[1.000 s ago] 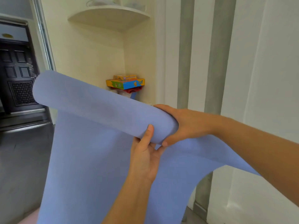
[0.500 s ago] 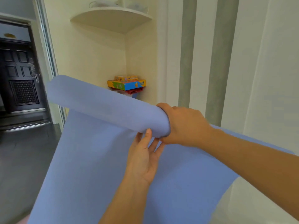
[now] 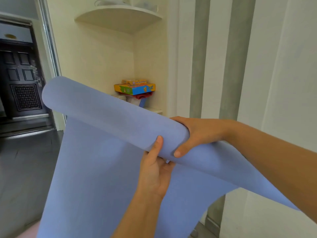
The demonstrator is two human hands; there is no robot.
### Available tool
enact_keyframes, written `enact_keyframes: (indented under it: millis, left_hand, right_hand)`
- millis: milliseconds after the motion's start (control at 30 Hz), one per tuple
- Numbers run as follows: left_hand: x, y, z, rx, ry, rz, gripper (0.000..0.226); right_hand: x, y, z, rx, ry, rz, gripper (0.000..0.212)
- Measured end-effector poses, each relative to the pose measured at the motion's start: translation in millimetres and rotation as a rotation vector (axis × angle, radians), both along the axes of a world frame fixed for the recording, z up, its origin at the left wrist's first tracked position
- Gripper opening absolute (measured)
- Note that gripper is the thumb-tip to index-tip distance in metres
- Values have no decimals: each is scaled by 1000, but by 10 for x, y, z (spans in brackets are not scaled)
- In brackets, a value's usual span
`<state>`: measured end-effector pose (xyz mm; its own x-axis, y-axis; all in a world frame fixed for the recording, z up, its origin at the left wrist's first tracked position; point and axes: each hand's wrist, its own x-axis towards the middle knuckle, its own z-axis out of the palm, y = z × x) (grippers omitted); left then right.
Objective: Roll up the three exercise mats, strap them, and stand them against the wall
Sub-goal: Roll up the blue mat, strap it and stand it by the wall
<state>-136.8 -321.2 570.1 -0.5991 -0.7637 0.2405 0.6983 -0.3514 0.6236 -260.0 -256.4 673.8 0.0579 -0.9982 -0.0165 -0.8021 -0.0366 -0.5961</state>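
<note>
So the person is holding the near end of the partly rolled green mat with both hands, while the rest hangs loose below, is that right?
Not quite: the mat is blue, not green, as the head view shows. The rest holds: the left hand and right hand grip the near end of the roll, and the unrolled part hangs loose below.

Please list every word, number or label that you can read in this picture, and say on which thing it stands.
No text can be read for certain.
Small yellow box, top of the stack: one line of print, too blurred to read.
Large colourful box below it: cartoon pictures and a short print at its right end, too small to read.
Blue mat: no print visible.
Dark door: no readable sign.
</note>
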Motion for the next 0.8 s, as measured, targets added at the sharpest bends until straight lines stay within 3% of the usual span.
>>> enact_keyframes:
  millis: [67, 133, 200, 333, 467, 600, 700, 800]
  left_hand:
    - [-11, -13, -6, -15, 21, -25, 50]
    - [-6, -54, -1, -1, 64, -48, 61]
    - [10, -104, -19, -26, 34, -59, 64]
    - [38, -106, -96, -89, -206, -6, 47]
    - [56, 2, -138, 36, -153, 74, 31]
    - [85, 51, -117, 60, -128, 60, 40]
    - [129, 39, -131, 63, -146, 73, 55]
    - [141, 58, -151, 86, -77, 38, 46]
  right_hand:
    - [3, -6, 64, 33, -5, 8, 57]
    - [58, -25, 60, -63, 63, -37, 54]
    - [98, -37, -6, -167, 169, -116, 61]
    - [89, -12, -224, -242, 317, -279, 78]
    - [218, -15, -536, -397, 534, -447, 82]
    - [362, 7, -800, -468, 732, -430, 102]
    - [362, 96, -745, -320, 626, -274, 103]
    - [178, 83, -461, -187, 282, -131, 94]
